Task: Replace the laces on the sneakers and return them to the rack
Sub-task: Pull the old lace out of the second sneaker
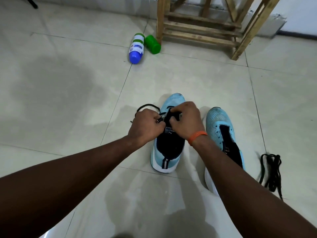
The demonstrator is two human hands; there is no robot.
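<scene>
Pale glossy tiled floor [68, 83], seams running on the diagonal, with a white wall behind. Head view, item by item. Far side: one rough wooden slatted rack [202, 31]. By its left leg lie a blue-and-white plastic bottle [136, 48] and a green plastic canister [152, 44], side by side. Near centre: one light-blue knit sneaker [167, 152] with dark tongue and white sole, standing on the floor with its toe pointing away, partly threaded. Just to its right is a second light-blue sneaker [217, 124], eyelets bare. Beyond that lies a loose black lace bundle [271, 170] on the tile. Left hand [145, 126]: fingers curled, pinching the black lace [145, 105], whose slack loops out to the left. Right hand [187, 119], with an orange wristband [197, 135]: curled over the eyelet row, pinching what looks like the other run of the same lace against the tongue. Step in hand, as I judge it: threading the upper eyelets. To do it well, keep the tongue centred and flat under the right hand. Feed the tip through cleanly, then draw both ends to matching length before the next crossing. Smooth out any twist now, since a flat lace will likely hold it once snugged. The sneaker should stay planted so tension pulls evenly.
</scene>
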